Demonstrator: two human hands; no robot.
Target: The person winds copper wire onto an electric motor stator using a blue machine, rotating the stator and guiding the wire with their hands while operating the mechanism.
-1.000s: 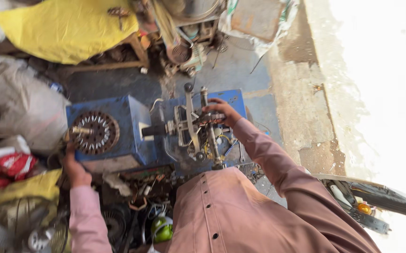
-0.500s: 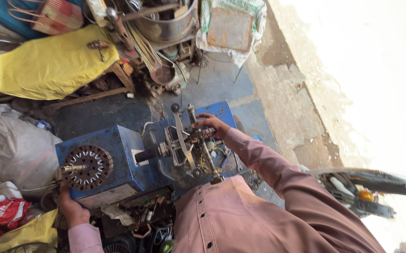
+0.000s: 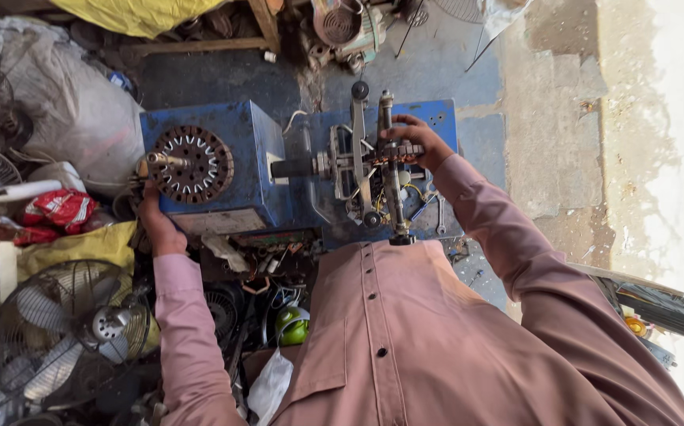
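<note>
Gripping a Blue Winding Machine

Filling the middle of the view stood a blue boxy metal winding machine (image 3: 255, 170), with a grey lumpy sack (image 3: 73, 110) at its ten o'clock and a round wire-guarded fan (image 3: 65, 331) at its seven o'clock. On the machine's nine o'clock face sat a round slotted metal stator core (image 3: 192, 164). At three o'clock, a steel winding frame of upright bars (image 3: 369, 162) stood on the shaft. The right hand (image 3: 417, 142) had its fingers curled closed around that frame. The left hand (image 3: 155, 221) pressed the machine's lower corner, at the core's seven o'clock; its finger spread could not be told.
</note>
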